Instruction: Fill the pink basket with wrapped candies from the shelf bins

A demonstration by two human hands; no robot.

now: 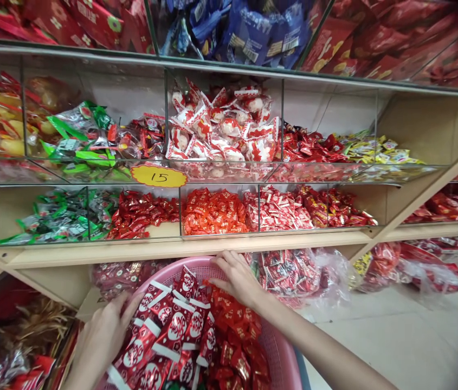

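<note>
A pink plastic basket (281,357) sits low in front of me, filled with red-and-white sweet packets (174,330) and small red wrapped sweets (234,319). My left hand (101,338) lies on the packets at the basket's left side, fingers spread and flat. My right hand (234,276) rests on the basket's far rim, fingers stretched over the red sweets, holding nothing that I can see.
Tiered shelves with clear-fronted bins of wrapped sweets (212,211) rise behind the basket; a yellow tag marked 15 (158,176) hangs on one. Plastic bags of sweets (294,273) lie under the lowest shelf. Pale floor (407,336) spreads to the right.
</note>
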